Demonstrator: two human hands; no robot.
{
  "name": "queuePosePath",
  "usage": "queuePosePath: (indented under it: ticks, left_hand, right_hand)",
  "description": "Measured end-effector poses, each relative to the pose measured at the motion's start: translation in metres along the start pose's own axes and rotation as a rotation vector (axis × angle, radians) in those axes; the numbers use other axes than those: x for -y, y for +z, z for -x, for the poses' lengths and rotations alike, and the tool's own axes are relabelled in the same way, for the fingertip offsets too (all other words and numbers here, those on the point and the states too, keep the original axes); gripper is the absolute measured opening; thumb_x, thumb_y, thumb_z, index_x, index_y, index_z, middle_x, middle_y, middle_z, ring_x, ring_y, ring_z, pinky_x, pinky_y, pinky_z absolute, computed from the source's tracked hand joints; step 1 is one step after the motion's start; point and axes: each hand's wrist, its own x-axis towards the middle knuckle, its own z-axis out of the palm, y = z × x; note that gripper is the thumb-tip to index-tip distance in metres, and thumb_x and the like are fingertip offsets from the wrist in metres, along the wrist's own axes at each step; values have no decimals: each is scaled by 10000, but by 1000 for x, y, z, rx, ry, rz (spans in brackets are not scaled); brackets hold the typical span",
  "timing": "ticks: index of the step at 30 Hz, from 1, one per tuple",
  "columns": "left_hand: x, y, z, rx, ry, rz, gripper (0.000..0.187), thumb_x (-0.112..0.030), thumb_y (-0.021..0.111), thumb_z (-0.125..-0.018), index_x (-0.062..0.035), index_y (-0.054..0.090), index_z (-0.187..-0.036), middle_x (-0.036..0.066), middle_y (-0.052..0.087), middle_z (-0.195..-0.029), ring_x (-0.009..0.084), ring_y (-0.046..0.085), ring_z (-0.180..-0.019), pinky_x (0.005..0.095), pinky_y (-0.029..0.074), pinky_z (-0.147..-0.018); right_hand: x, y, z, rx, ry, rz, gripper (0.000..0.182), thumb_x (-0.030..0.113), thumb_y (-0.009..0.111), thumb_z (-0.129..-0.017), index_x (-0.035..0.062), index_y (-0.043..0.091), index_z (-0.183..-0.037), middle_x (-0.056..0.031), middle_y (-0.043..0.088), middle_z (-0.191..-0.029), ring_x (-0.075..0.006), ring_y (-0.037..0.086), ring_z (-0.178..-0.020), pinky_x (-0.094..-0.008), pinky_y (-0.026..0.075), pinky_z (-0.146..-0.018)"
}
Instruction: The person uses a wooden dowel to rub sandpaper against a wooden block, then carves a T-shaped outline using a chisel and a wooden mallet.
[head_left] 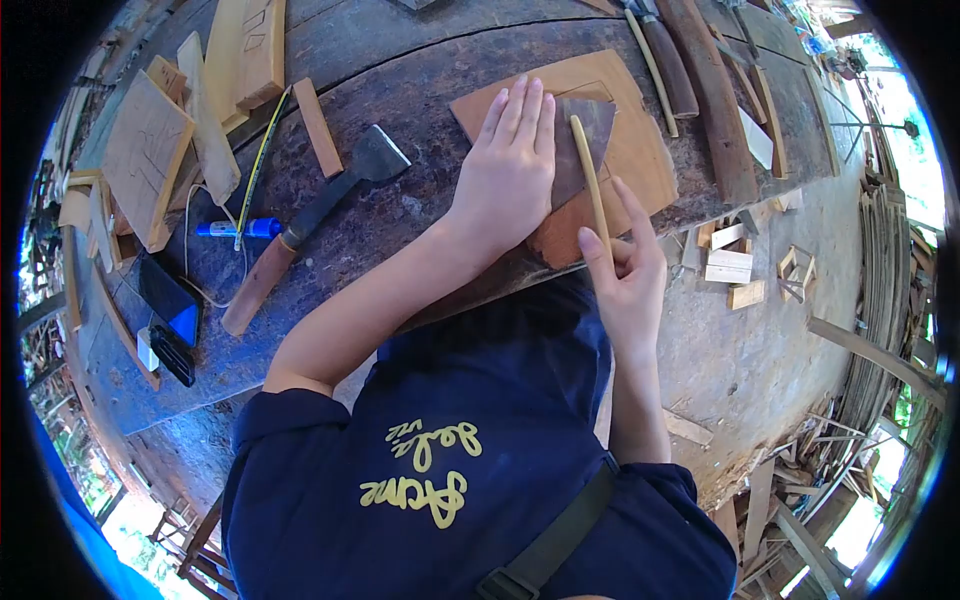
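Across the scuffed workbench (430, 105), your left hand (505, 170) lies flat, fingers straight and close together, over the wooden board (640, 165) and a dark flat piece (595, 120), possibly metal. Your right hand (630, 280) grips the lower end of a slim curved stick (587, 165), angled over that board. Well to the left rests a wide chisel (325, 204) (bright edge, dark blade), near a blue marker (262, 228).
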Motion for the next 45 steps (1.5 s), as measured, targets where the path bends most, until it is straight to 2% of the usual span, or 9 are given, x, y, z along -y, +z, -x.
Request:
queuePosePath:
  ticks: [3, 9, 12, 14, 17, 24, 26, 43, 45]
  left_hand:
    - [0, -2, -1, 4, -2, -2, 495, -90, 513, -915, 134, 471, -1355, 293, 468, -1426, 368, 401, -1397, 443, 280, -1189]
    - [-1, 1, 0, 1, -17, 22, 489, -91, 510, -920, 129, 472, -1356, 283, 464, -1434, 360, 400, -1399, 443, 278, -1190]
    - [-1, 0, 0, 9, -17, 11, 496, -89, 509, -916, 128, 469, -1360, 280, 459, -1440, 358, 393, -1404, 443, 276, -1191]
    - [-2, 1, 0, 13, -14, 5, 503, -87, 508, -911, 128, 466, -1364, 279, 456, -1443, 357, 390, -1407, 443, 275, -1192]
    - [-3, 2, 1, 31, -16, -19, 516, -90, 499, -905, 130, 460, -1370, 279, 451, -1448, 358, 380, -1414, 444, 267, -1195]
    - [-3, 3, -1, 35, -31, -2, 561, -104, 505, -864, 137, 459, -1368, 290, 448, -1447, 371, 372, -1419, 447, 252, -1200]
    - [-4, 4, 2, 40, -23, 6, 567, -102, 507, -855, 139, 459, -1366, 298, 449, -1442, 375, 376, -1415, 450, 256, -1198]
    - [-3, 5, -1, 31, 2, -68, 594, -176, 505, -841, 147, 489, -1339, 313, 467, -1421, 392, 403, -1394, 453, 261, -1195]
    - [-1, 7, -2, 17, 5, -35, 591, -169, 501, -842, 150, 487, -1340, 317, 466, -1419, 395, 402, -1395, 454, 262, -1194]
  right_hand:
    - [-2, -1, 2, -61, -19, -46, 469, 96, 668, -928, 40, 558, -1381, 0, 464, -537, -41, 375, -503, -247, 312, -472]
    - [-15, 5, -2, -218, -61, 134, 311, 71, 670, -919, 22, 681, -1226, -63, 488, -529, -39, 367, -502, -248, 336, -467]
    - [-12, 10, -10, -281, -230, 295, 292, 38, 670, -897, 35, 707, -1187, -138, 542, -540, -92, 463, -451, -281, 386, -471]
    - [-17, 15, -21, -345, -388, 358, 306, 48, 667, -882, 54, 712, -1184, -184, 594, -589, -211, 597, -468, -324, 448, -488]
    - [-6, 19, -40, -340, -386, 548, 343, 76, 660, -870, 77, 701, -1210, -161, 633, -632, -292, 642, -527, -362, 490, -504]
    - [-6, 19, -24, -273, -381, 713, 420, 105, 657, -855, 98, 659, -1274, -95, 625, -628, -265, 620, -488, -387, 495, -479]
    - [-7, 22, -38, -315, -474, 753, 422, 105, 653, -849, 84, 661, -1270, -83, 610, -609, -252, 609, -472, -384, 484, -457]
    - [-8, 25, -14, -238, -436, 747, 476, 105, 651, -817, 73, 647, -1291, -65, 588, -589, -217, 573, -437, -354, 458, -436]
    - [-10, 26, -26, -270, -516, 741, 501, 94, 652, -796, 72, 645, -1297, -63, 580, -579, -208, 556, -416, -345, 450, -424]
